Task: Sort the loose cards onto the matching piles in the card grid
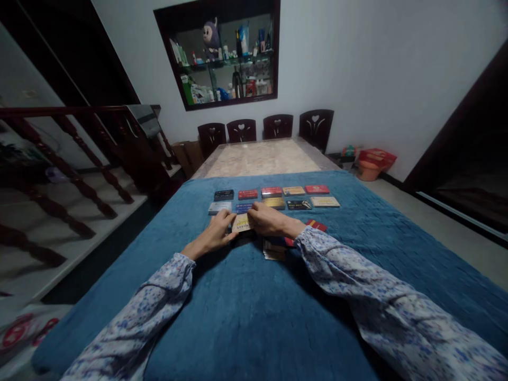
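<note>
A cream card with yellow print is held at its two sides, low over the blue cloth. My left hand has its thumb and fingers at the left edge, and my right hand grips the right edge. Something dark shows beneath it; whether it is more cards or shadow I cannot tell. Just beyond lies a row of card stacks, among them a blue stack, a gold stack and a black stack. Under my right wrist a loose pile of cards is partly hidden, with a red card beside it.
A farther row includes a dark stack and a red stack. The blue cloth covers the near part of the table; its marble top shows beyond. Several chairs stand at the far end, a wooden railing at left.
</note>
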Motion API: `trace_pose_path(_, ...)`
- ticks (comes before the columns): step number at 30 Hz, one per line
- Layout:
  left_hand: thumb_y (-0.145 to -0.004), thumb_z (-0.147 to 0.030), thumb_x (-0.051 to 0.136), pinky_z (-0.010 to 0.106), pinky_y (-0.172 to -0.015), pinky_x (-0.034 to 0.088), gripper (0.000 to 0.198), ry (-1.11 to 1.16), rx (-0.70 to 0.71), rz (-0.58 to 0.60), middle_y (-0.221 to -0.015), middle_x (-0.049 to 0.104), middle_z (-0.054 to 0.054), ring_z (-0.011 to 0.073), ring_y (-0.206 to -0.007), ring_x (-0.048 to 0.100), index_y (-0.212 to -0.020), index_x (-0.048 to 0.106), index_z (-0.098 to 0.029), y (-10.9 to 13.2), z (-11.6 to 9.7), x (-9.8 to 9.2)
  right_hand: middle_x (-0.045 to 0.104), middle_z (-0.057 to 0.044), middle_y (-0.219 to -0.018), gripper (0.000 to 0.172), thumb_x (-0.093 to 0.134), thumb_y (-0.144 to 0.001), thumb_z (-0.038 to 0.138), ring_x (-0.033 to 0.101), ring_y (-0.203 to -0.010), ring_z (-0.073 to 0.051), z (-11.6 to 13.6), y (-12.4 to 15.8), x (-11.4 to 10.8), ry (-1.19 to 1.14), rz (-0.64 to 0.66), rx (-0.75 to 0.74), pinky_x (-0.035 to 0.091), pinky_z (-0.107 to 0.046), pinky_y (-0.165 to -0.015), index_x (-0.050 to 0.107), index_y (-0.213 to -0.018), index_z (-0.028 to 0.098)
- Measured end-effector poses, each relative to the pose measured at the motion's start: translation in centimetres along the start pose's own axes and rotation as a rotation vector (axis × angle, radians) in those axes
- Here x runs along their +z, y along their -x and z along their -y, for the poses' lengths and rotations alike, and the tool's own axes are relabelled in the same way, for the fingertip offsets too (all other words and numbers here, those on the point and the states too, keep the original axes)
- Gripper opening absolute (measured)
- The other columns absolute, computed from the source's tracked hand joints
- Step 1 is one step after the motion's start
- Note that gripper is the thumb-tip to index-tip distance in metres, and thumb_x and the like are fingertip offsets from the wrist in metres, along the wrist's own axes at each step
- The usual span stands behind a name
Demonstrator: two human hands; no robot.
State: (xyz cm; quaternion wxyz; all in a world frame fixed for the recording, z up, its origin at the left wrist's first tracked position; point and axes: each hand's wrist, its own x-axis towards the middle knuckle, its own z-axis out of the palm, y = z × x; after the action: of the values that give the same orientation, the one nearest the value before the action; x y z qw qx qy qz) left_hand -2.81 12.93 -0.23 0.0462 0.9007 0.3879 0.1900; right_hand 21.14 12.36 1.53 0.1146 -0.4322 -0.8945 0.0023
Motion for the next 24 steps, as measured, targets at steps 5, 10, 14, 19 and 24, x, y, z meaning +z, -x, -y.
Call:
trace_pose_path(5, -0.086, -0.030, 0.070, 0.047, -0.099, 0.051, 0.042, 0.023, 0.064, 0.040, -0.117, 0.057, 0.012, 0.0291, -0.110, 0.058, -0.125, 0.062, -0.019, -2.4, -1.6, 0.3, 0.061, -0.016, -0.107, 0.016, 0.064, -0.086, 0.017, 0.058, -0.090, -0.023, -1.7, 1.5, -0.8, 0.046, -0.024, 0.042, 0.048, -0.033, -0.078, 0.066, -0.102, 0.012)
trace_pose_path(10, -0.087, -0.031, 0.069, 0.046, -0.100, 0.051, 0.035, 0.042, 0.100, 0.067, -0.115, 0.056, 0.011, 0.0276, -0.107, 0.058, -0.120, 0.064, -0.019, -4.8, -3.5, 0.9, 0.061, -0.016, -0.105, 0.015, 0.066, -0.085, 0.017, 0.060, -0.092, -0.023, -4.3, 3.4, -1.8, 0.026, -0.001, 0.057, 0.048, -0.031, -0.081, 0.068, -0.099, 0.012)
trace_pose_path(14, -0.090, -0.032, 0.066, 0.048, -0.101, 0.049, 0.029, 0.017, 0.098, 0.129, -0.115, 0.055, 0.010, 0.0275, -0.107, 0.058, -0.116, 0.065, -0.020, -6.5, -5.2, 1.4, 0.063, -0.016, -0.105, 0.012, 0.068, -0.084, 0.015, 0.061, -0.095, -0.024, -6.0, 5.3, -3.2, 0.022, 0.015, 0.028, 0.048, -0.031, -0.082, 0.069, -0.095, 0.011)
trace_pose_path(19, -0.091, -0.030, 0.064, 0.048, -0.101, 0.048, 0.035, 0.005, 0.104, 0.181, -0.120, 0.054, 0.011, 0.0292, -0.113, 0.056, -0.124, 0.062, -0.020, -8.5, -7.1, 2.2, 0.063, -0.013, -0.102, 0.016, 0.074, -0.080, 0.018, 0.060, -0.090, -0.023, -7.5, 7.2, -4.3, 0.005, 0.027, 0.057, 0.049, -0.032, -0.079, 0.070, -0.095, 0.012)
trace_pose_path(24, -0.090, -0.029, 0.066, 0.046, -0.098, 0.049, 0.038, 0.013, 0.132, 0.182, -0.117, 0.054, 0.010, 0.0295, -0.111, 0.056, -0.126, 0.062, -0.021, -10.7, -8.4, 3.3, 0.062, -0.010, -0.096, 0.008, 0.072, -0.079, 0.012, 0.058, -0.084, -0.021, -9.6, 8.7, -4.4, -0.041, 0.016, 0.085, 0.049, -0.032, -0.076, 0.068, -0.085, 0.015)
